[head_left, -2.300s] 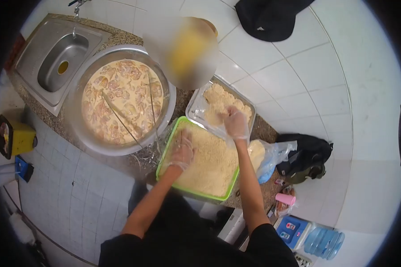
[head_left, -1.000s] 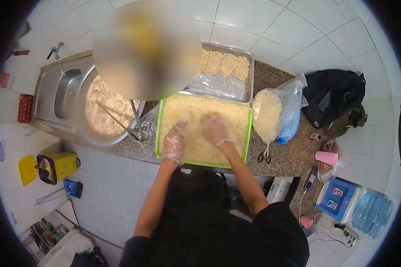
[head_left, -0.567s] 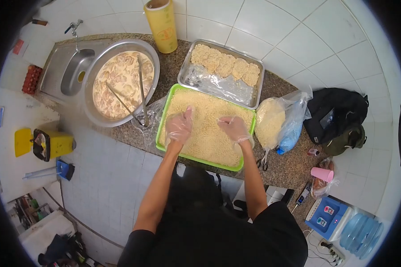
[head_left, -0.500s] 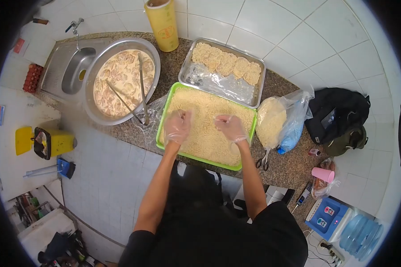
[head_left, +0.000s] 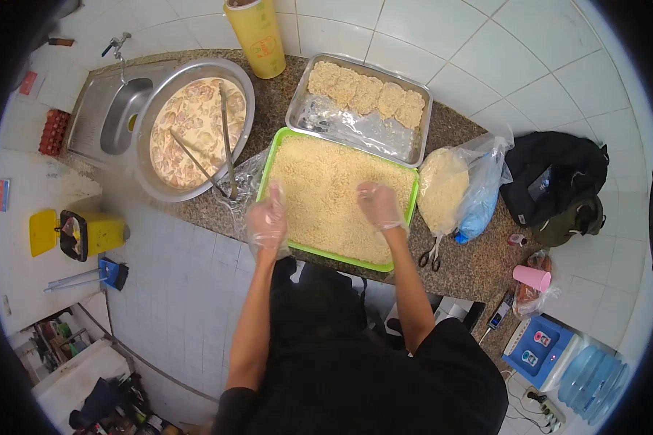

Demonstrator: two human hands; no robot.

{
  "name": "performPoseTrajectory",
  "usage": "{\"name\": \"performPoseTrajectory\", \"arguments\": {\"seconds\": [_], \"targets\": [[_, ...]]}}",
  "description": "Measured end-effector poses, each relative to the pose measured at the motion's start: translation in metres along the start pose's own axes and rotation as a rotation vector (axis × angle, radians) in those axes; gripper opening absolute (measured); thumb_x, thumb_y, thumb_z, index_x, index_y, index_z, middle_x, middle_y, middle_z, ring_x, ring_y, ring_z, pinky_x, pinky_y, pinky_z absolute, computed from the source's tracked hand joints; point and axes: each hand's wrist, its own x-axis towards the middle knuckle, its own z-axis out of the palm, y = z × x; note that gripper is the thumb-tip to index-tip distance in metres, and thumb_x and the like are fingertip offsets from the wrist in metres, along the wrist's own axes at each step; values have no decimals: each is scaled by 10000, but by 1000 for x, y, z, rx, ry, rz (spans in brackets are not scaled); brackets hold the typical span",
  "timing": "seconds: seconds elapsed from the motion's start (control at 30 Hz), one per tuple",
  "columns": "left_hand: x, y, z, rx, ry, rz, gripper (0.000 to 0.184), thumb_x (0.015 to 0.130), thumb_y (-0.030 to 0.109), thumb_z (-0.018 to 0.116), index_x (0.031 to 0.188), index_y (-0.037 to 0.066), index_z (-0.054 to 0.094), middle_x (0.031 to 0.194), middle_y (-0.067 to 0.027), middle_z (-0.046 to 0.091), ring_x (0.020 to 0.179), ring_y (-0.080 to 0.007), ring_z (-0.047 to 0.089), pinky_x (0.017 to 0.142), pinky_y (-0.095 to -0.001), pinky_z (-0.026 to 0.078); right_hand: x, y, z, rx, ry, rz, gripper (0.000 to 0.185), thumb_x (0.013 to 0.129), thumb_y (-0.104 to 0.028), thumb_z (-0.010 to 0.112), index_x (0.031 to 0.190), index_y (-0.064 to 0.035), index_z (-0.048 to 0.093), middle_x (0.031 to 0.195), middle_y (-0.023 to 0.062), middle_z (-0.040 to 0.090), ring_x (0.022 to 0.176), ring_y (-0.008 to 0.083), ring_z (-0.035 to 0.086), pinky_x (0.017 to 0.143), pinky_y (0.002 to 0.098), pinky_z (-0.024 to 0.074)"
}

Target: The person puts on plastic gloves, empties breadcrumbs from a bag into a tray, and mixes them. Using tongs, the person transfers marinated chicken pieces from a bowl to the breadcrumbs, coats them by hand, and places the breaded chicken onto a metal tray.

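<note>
A green tray (head_left: 328, 255) full of pale breadcrumbs (head_left: 334, 192) lies before me on the counter. My left hand (head_left: 267, 223), in a clear plastic glove, is closed at the tray's left edge, its thumb on the inner side and its other fingers largely hidden. Over the right part of the crumbs is my right hand (head_left: 379, 205), also gloved, with its fingers curled in; what they hold, if anything, is hidden. Just behind, a metal tray (head_left: 363, 132) carries a row of breaded pieces (head_left: 366, 94) along its far side.
To the left a big metal bowl (head_left: 144, 170) holds meat in creamy liquid, with tongs (head_left: 227, 138) resting in it. A bag of crumbs (head_left: 442, 185), scissors (head_left: 431, 254) and a black bag (head_left: 551, 170) lie to the right. A yellow film roll (head_left: 257, 40) stands behind.
My left hand has moved from above the crumbs left and toward me, to the tray's edge. My right hand stays over the right side, shifted slightly. The view has shifted a little.
</note>
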Motion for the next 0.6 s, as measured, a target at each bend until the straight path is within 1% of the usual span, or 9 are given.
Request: {"name": "performPoseTrajectory", "arguments": {"seconds": [0.1, 0.2, 0.23, 0.3, 0.4, 0.47, 0.5, 0.6], "targets": [[3, 24, -5, -76, 43, 259, 551, 972, 478, 642, 733, -17, 685, 616, -233, 600, 475, -365, 560, 560, -523, 418, 5, 10, 2, -207, -51, -169, 220, 853, -167, 567, 867, -12, 723, 848, 221, 708, 809, 371, 701, 774, 479, 561], [3, 55, 3, -272, 31, 114, 488, 994, 326, 628, 657, -27, 635, 622, -266, 596, 577, -418, 582, 572, -497, 444, 10, 7, 26, -310, -108, -177, 234, 847, -185, 580, 831, -10, 734, 858, 220, 717, 839, 370, 712, 812, 486, 556], [4, 55, 3, -392, -61, -1, 495, 988, 363, 633, 686, -29, 655, 646, -272, 609, 553, -423, 583, 563, -498, 441, 15, 10, 31, -320, -134, -120, 212, 817, -190, 620, 860, -18, 737, 872, 230, 713, 838, 388, 702, 807, 485, 555], [4, 45, 8, -622, -246, -241, 527, 976, 436, 645, 742, -34, 696, 694, -283, 635, 506, -433, 585, 545, -502, 436, 23, 14, 44, -337, -194, -8, 237, 755, -202, 701, 917, -35, 742, 901, 249, 706, 836, 424, 684, 798, 483, 555], [15, 29, 15, -147, 50, 179, 582, 986, 456, 635, 690, -44, 672, 634, -263, 602, 442, -377, 544, 507, -502, 397, 22, 20, 30, -344, -166, -257, 161, 782, -188, 728, 838, -37, 727, 839, 190, 731, 821, 330, 712, 757, 400, 562], [19, 35, 8, -85, 3, 52, 669, 1003, 514, 583, 646, -49, 642, 594, -261, 553, 453, -320, 548, 524, -492, 394, 19, 7, 7, 247, -245, 148, 106, 833, -136, 700, 803, -39, 733, 773, 121, 709, 795, 235, 709, 770, 324, 559], [20, 40, 2, -54, -20, -17, 712, 1011, 544, 557, 625, -51, 627, 573, -259, 529, 459, -291, 550, 533, -487, 392, 15, 2, -1, 541, -286, 351, 111, 858, -110, 687, 786, -41, 736, 740, 86, 698, 782, 188, 707, 777, 286, 557], [25, 45, -7, -154, -207, -251, 773, 1048, 609, 388, 677, -16, 651, 590, -218, 552, 554, -252, 571, 582, -457, 423, 4, -2, -6, 1269, -253, 575, 97, 869, -112, 756, 880, -24, 716, 845, 27, 712, 785, 90, 667, 723, 211, 525]]}}
